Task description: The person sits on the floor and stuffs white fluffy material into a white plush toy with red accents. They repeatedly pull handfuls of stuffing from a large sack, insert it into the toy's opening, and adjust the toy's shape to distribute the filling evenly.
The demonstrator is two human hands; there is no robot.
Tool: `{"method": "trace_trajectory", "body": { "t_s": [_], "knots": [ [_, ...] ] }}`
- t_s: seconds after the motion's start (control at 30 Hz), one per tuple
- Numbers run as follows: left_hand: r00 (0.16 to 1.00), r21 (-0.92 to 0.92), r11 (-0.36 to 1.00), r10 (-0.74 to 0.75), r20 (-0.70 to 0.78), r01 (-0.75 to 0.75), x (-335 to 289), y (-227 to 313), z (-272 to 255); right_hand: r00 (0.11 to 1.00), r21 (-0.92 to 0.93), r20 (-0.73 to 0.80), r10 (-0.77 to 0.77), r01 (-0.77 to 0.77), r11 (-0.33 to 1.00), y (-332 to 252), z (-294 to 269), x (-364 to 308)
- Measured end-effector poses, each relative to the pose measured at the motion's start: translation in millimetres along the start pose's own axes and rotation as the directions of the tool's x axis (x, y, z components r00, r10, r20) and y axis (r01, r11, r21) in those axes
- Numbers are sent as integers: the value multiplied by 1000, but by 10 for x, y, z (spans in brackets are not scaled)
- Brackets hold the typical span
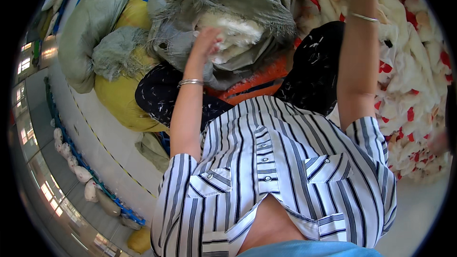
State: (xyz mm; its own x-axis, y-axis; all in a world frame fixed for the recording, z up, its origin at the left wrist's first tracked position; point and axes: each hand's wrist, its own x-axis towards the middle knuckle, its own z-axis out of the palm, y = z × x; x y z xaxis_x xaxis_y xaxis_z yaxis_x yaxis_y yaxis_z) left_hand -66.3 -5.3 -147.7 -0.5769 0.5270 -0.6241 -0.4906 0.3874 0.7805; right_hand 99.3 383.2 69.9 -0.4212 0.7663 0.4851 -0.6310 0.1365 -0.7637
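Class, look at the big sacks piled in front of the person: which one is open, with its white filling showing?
The grey-green woven sack with the frayed mouth, where the left hand touches the white filling. The yellow sack and the pale green sack show no filling.

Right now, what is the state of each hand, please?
Left hand: fingers curled on the cream fleece inside the grey-green sack; grip uncertain.
Right hand: raised beyond the picture's top edge; not visible.
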Motion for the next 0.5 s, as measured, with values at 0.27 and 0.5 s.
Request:
{"method": "trace_trajectory", "body": {
  "t_s": [0.27, 0.5],
  "knots": [
    [914, -226, 907, -388, -117, 356, 774, -844, 447, 731, -365, 478, 487, -339, 867, 366, 1031, -687],
    [951, -486, 840, 305, 56, -240, 132, -10, 210, 613, -727, 503, 609, -82, 682, 310, 946, -769]
  ]
}}
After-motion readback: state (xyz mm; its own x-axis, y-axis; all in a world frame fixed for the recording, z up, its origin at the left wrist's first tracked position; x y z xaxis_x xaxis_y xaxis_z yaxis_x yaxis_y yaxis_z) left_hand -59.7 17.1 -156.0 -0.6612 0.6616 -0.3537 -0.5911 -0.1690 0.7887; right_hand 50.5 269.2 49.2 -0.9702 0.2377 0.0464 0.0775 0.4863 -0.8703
